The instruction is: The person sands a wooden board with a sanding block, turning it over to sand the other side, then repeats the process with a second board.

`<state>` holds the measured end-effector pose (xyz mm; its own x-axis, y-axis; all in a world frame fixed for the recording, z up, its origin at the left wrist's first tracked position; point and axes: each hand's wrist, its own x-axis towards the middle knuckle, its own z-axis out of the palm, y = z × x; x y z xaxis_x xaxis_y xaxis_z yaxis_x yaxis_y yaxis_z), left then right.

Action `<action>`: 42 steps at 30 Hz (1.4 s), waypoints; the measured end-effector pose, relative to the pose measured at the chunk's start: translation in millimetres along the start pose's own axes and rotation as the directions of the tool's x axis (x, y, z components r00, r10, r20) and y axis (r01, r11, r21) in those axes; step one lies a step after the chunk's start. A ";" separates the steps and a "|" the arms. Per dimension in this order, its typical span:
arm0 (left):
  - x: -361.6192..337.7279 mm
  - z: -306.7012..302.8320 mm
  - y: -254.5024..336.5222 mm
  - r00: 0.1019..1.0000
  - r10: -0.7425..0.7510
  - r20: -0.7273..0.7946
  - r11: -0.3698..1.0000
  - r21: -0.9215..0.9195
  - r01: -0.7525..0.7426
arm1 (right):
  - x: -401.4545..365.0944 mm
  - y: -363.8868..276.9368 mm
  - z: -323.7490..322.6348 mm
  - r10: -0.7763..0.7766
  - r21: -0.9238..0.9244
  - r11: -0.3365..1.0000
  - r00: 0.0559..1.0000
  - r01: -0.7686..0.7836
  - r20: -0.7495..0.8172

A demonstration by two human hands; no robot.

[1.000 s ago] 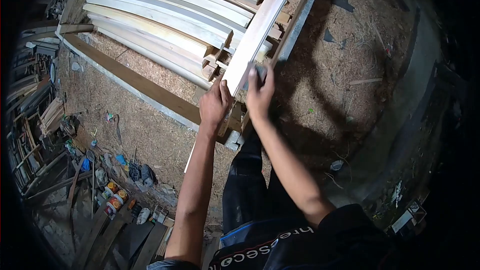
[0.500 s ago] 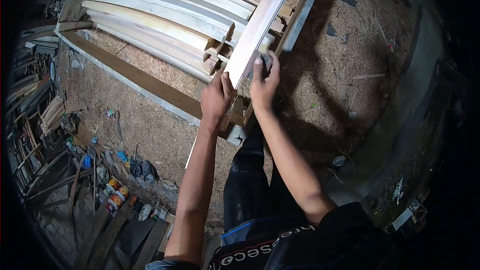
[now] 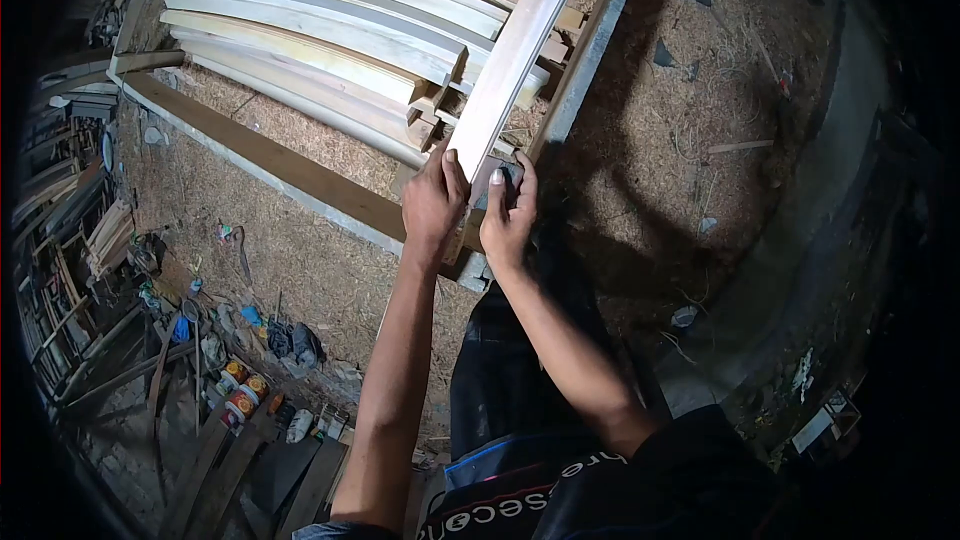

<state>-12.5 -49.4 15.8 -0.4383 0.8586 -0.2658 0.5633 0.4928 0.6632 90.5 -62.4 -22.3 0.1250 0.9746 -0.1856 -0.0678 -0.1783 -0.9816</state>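
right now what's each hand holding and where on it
Left hand grips the plank's near end by its left edge. Right hand holds a small grey block against the right edge there.

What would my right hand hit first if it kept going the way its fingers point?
Probably the pale plank: the right hand lies against its edge, fingers pointing along it; depth unclear.

Both bare arms reach forward, elbows slightly bent. The left hand [image 3: 432, 202] is knuckles-up, fingers curled in a grip, thumb pointing ahead. The right hand [image 3: 507, 215] sits just beside it, almost touching, fingers curled, with a fingernail showing at the top. The wrists are about level, and the right forearm angles in from the right.
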 end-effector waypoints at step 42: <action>2.7 2.1 0.3 0.998 0.049 -0.039 0.997 0.061 -0.047 | -11.0 -11.2 -2.0 0.033 -0.112 0.993 0.999 -0.032 0.006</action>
<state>-12.0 -46.7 13.8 -0.4369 0.8758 -0.2052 0.6249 0.4596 0.6311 91.9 -71.4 -9.4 0.1172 0.9690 -0.2175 0.0399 -0.2235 -0.9739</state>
